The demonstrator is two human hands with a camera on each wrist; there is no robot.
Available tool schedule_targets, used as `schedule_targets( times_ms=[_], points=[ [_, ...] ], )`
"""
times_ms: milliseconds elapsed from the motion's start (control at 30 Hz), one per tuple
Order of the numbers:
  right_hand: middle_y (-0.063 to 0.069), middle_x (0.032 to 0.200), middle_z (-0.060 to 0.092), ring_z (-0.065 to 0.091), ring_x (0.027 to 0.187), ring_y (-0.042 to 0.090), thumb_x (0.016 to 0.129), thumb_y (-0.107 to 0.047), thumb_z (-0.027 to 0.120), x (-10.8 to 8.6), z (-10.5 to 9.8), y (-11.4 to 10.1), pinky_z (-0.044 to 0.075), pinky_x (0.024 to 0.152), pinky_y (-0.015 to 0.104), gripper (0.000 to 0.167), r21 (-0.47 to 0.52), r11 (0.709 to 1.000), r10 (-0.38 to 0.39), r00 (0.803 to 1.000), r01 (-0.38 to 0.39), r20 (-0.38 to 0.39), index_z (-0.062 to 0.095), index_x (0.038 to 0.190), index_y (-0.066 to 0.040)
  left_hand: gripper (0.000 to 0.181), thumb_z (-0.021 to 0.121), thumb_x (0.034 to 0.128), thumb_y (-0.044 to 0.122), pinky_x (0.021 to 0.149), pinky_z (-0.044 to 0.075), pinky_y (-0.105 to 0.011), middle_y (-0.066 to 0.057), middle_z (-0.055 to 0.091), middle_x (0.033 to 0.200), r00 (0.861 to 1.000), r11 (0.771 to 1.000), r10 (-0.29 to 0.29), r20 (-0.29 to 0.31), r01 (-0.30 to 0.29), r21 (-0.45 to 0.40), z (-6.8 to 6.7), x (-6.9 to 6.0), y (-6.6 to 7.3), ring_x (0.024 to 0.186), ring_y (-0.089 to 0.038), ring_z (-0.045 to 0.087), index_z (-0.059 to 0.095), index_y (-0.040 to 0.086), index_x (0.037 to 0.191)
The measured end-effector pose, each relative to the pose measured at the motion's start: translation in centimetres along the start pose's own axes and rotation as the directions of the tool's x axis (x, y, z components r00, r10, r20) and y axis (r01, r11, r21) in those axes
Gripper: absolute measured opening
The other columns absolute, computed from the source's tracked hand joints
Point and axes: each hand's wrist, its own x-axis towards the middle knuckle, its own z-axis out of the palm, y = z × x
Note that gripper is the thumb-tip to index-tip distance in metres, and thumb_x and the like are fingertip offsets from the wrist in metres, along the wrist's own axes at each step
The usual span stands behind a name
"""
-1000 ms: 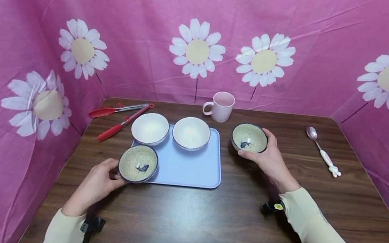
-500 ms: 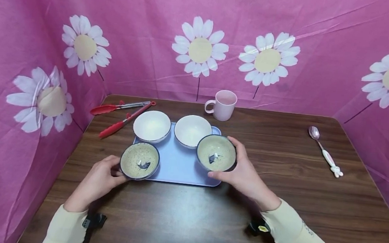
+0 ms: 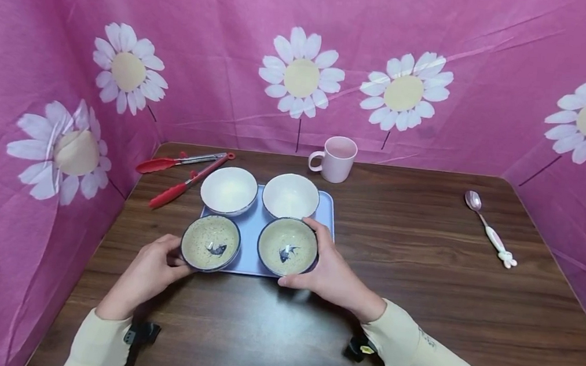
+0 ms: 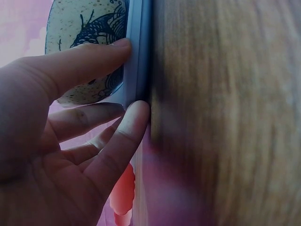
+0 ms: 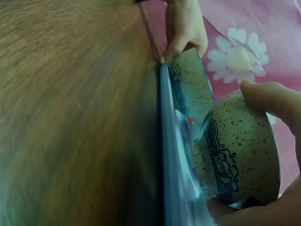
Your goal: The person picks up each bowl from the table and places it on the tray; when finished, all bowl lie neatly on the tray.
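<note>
My right hand (image 3: pixel 334 271) grips a speckled green bowl (image 3: pixel 287 247) with a dark fish painted inside. It is over the front right of the blue tray (image 3: pixel 251 243); in the right wrist view the bowl (image 5: pixel 242 146) looks tilted, and I cannot tell whether its base touches the tray. A matching bowl (image 3: pixel 210 242) stands at the tray's front left. Around that corner my left hand (image 3: pixel 146 275) holds the tray's edge, its thumb (image 4: pixel 89 63) across the bowl's side and its fingertips at the rim. Two white bowls (image 3: pixel 228 191) (image 3: pixel 290 197) stand along the tray's back.
Red-tipped tongs (image 3: pixel 183 182) lie behind the tray on the left. A pink mug (image 3: pixel 338 159) stands behind it. Far right on the wooden table (image 3: pixel 414 234) lies a spoon (image 3: pixel 490 229) with a white rabbit handle. A pink flowered cloth (image 3: pixel 210 48) hangs around the table.
My right hand has carried its green bowl leftward from the bare table, right of the tray, to over the tray's front right. My left hand has stayed at the front left corner.
</note>
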Motion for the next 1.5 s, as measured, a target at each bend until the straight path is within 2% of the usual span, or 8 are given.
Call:
schedule_targets(
  times_ms=[200, 467, 833, 1100, 1333, 1500],
  points=[
    [0.010, 0.168, 0.043, 0.047, 0.154, 0.029, 0.071, -0.028, 0.107, 0.5, 1.4, 0.0, 0.035, 0.132, 0.056, 0.126, 0.021, 1.000, -0.005, 0.999, 0.004, 0.044, 0.031, 0.171, -0.023, 0.034, 0.091, 0.0906, 0.009, 0.082, 0.062, -0.025, -0.012, 0.074, 0.114, 1.000, 1.000, -0.002, 0.005, 0.002, 0.010, 0.1, 0.0, -0.1, 0.096, -0.018, 0.073, 0.079, 0.000, 0.121],
    [0.008, 0.169, 0.043, 0.047, 0.155, 0.027, 0.070, -0.033, 0.108, 0.7, 2.3, 0.2, 0.038, 0.132, 0.054, 0.128, -0.037, 0.999, -0.020, 0.998, 0.022, 0.052, 0.031, 0.172, -0.022, 0.035, 0.093, 0.0900, 0.010, 0.083, 0.065, -0.030, -0.013, 0.074, 0.114, 1.000, 1.000, -0.007, -0.001, 0.007, 0.009, 0.0, -0.1, 0.1, 0.096, -0.018, 0.074, 0.079, 0.000, 0.121],
    [0.011, 0.169, 0.044, 0.048, 0.155, 0.028, 0.071, -0.029, 0.107, 0.6, 2.2, -0.1, 0.038, 0.133, 0.054, 0.127, -0.037, 0.999, -0.037, 0.998, 0.038, 0.044, 0.030, 0.172, -0.020, 0.034, 0.093, 0.0893, 0.009, 0.081, 0.064, -0.026, -0.012, 0.075, 0.114, 1.000, 1.000, 0.009, -0.022, -0.009, 0.003, 0.0, -0.1, 0.2, 0.096, -0.017, 0.075, 0.080, 0.000, 0.119],
    [0.009, 0.171, 0.044, 0.047, 0.156, 0.028, 0.072, -0.031, 0.107, 0.5, 2.1, 0.1, 0.037, 0.134, 0.054, 0.127, -0.025, 0.999, -0.037, 0.998, 0.038, 0.043, 0.030, 0.173, -0.022, 0.036, 0.092, 0.0901, 0.008, 0.086, 0.068, -0.038, -0.015, 0.075, 0.115, 1.000, 1.000, -0.001, -0.008, 0.001, 0.004, 0.0, -0.2, 0.1, 0.096, -0.019, 0.075, 0.079, -0.001, 0.122],
    [0.011, 0.172, 0.043, 0.046, 0.159, 0.030, 0.074, -0.028, 0.106, 0.5, 2.2, 0.2, 0.036, 0.135, 0.056, 0.126, -0.021, 0.999, -0.043, 0.998, 0.044, 0.047, 0.029, 0.173, -0.021, 0.036, 0.092, 0.0900, 0.008, 0.085, 0.067, -0.033, -0.014, 0.075, 0.115, 1.000, 1.000, -0.003, -0.010, 0.003, 0.014, 0.0, -0.2, 0.1, 0.096, -0.018, 0.075, 0.079, -0.001, 0.122],
    [0.010, 0.173, 0.042, 0.044, 0.160, 0.029, 0.074, -0.028, 0.106, 0.4, 2.1, 0.2, 0.035, 0.135, 0.056, 0.125, -0.025, 0.999, -0.035, 0.998, 0.036, 0.049, 0.029, 0.173, -0.022, 0.036, 0.092, 0.0897, 0.009, 0.085, 0.068, -0.034, -0.014, 0.075, 0.115, 1.000, 1.000, 0.007, -0.013, -0.007, 0.012, 0.0, -0.2, 0.1, 0.096, -0.018, 0.075, 0.079, -0.001, 0.122]
  ],
)
